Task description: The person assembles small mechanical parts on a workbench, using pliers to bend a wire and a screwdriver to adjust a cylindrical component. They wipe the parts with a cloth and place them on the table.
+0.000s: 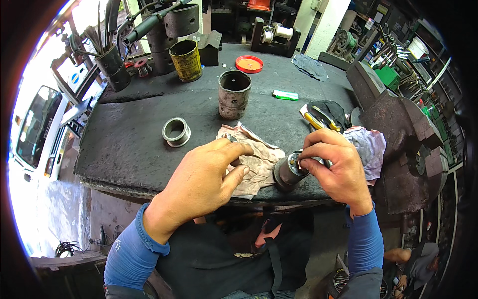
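My left hand (204,177) hovers over a crumpled pinkish cloth (261,162), thumb apart from its curled fingers, with nothing visible between them. A small shiny metal part (229,137) shows just past its knuckles. My right hand (334,164) pinches at the top of a dark metal cylinder (290,172) standing at the bench's near edge. Small round details show on the cylinder's top face; whatever is between the fingertips is hidden. Beyond the cloth stands a larger worn metal sleeve (234,94), upright and open at the top. A short flanged metal ring (176,132) lies to its left.
Pliers with yellow handles (314,121) lie on dark cloth beyond my right hand, near a pale rag (366,149) and a heavy vise (403,144). Farther back are a yellow can (186,62), a red lid (249,64) and a green-white small box (285,95). A person (420,266) sits lower right.
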`<state>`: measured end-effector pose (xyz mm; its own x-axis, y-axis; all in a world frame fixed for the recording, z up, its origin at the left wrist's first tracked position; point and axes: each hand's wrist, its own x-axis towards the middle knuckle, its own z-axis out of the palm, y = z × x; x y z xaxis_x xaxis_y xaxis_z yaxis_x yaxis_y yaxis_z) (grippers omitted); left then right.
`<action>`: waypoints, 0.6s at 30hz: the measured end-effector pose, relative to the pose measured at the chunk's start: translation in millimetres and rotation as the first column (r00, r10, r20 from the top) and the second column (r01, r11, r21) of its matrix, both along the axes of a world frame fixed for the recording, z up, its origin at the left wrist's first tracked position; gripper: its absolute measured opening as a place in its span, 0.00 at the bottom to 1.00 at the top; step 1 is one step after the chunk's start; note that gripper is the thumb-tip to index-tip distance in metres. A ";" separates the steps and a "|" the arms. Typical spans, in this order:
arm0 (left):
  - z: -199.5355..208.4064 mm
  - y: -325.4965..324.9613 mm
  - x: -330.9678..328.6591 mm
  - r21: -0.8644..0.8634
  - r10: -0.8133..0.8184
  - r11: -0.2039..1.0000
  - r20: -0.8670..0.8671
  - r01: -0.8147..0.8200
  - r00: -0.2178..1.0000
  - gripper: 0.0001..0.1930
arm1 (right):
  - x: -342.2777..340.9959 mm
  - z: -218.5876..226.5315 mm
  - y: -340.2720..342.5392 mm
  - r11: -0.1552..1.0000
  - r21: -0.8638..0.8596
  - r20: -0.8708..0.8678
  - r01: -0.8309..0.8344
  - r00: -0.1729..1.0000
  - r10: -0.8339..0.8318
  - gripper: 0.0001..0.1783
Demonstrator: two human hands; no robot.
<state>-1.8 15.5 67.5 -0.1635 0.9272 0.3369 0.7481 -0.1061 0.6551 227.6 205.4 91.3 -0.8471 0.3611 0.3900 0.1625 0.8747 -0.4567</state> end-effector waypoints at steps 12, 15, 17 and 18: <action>0.3 0.3 1.2 -0.002 -0.002 1.000 0.002 0.002 1.000 0.16 | 0.8 0.4 -0.1 0.999 0.050 -0.005 0.000 1.000 0.000 0.07; -0.5 1.9 3.1 -0.015 -0.008 1.000 0.002 0.008 1.000 0.18 | 1.2 -0.8 -0.7 0.999 0.051 -0.037 0.017 0.999 -0.015 0.07; -3.7 5.2 4.7 0.020 -0.024 1.000 -0.010 0.024 1.000 0.22 | 4.0 3.4 -0.5 0.999 -0.035 -0.110 0.035 0.993 -0.039 0.08; -8.8 9.2 5.5 0.061 -0.036 0.997 -0.021 0.037 0.999 0.24 | 7.2 15.8 -1.7 0.999 -0.039 -0.134 0.014 0.991 -0.019 0.08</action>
